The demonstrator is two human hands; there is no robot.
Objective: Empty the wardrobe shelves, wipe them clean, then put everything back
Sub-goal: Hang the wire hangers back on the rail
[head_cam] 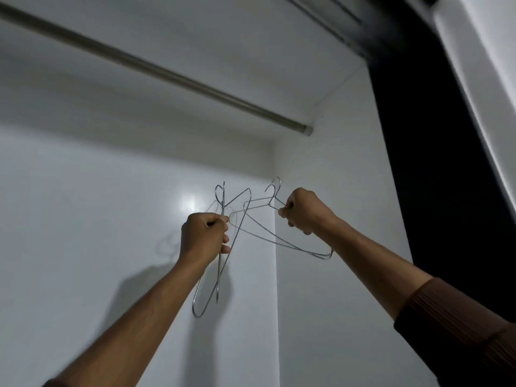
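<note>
Risk: wire hangers look interlocked below the rail (156, 69), so pulling apart could snag or drop one. Left hand (203, 238) fingers curled tight round its hanger bundle (220, 263); right hand (304, 210) fingers pinch the other hanger pair (293, 244), both well under the rail.

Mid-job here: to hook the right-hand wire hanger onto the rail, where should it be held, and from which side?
Hold the right-hand wire hanger at the neck below its hook, as the right hand does, coming from underneath. That leaves the hook free above the fist to reach the rail overhead.
</note>
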